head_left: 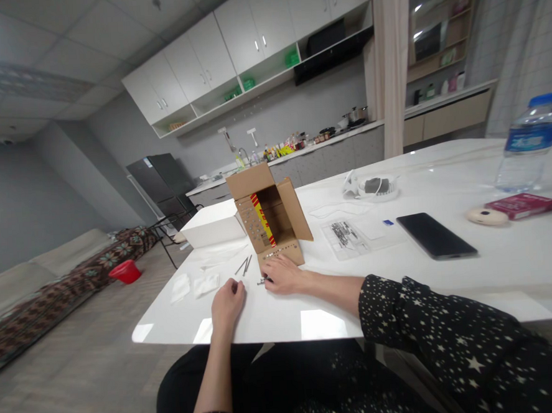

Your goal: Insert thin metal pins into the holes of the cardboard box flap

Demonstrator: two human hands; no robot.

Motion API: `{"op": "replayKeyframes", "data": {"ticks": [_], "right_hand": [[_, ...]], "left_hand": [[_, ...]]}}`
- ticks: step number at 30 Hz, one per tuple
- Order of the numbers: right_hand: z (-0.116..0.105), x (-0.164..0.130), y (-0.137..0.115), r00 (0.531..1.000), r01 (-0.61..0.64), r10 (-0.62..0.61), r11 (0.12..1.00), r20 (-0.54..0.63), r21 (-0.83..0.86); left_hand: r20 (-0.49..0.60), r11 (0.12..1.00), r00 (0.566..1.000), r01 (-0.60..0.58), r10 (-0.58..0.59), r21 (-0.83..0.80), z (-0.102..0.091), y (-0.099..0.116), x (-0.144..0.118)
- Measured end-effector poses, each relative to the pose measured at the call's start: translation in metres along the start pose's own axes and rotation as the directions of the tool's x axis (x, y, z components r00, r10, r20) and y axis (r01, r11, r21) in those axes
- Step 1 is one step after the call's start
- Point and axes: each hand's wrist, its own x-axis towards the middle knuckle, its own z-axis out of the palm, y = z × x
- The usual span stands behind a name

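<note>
2 hands rest by 1 cardboard box [271, 218]: left hand [226, 304] loosely curled, empty; right hand [284, 273] fingers flat over 1 small metal part [262, 282].

At twelve o'clock from my two hands I count one open cardboard box [271, 216] and one white box [214, 231] beside it. Toward two o'clock lie one phone [435, 235], one water bottle [529, 143] and one red packet [521, 205]. At ten o'clock sit two white pads [193, 286].

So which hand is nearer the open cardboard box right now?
Right. The right hand lies on the table just in front of the open cardboard box, fingers next to its lower flap. The left hand rests farther back, toward the table's near edge and left of the box.
</note>
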Motion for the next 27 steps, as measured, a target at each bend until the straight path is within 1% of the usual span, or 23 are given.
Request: {"op": "replayKeyframes", "data": {"ticks": [7, 18, 27], "right_hand": [[-0.0013, 0.0003, 0.0004, 1.000, 0.005, -0.005, 1.000, 0.006, -0.005], [0.0028, 0.0006, 0.0023, 1.000, 0.012, -0.012, 1.000, -0.013, 0.009], [-0.0025, -0.0012, -0.0008, 1.000, 0.004, -0.004, 1.000, -0.002, 0.006]], "left_hand": [[0.018, 1.000, 1.000, -0.016, 0.017, -0.003, 0.0010, -0.0003, -0.0018], [0.004, 1.000, 1.000, -0.022, 0.022, -0.003, 0.0022, -0.0019, -0.0009], [0.018, 1.000, 1.000, -0.015, 0.015, -0.013, -0.0009, 0.0012, -0.0028]]}}
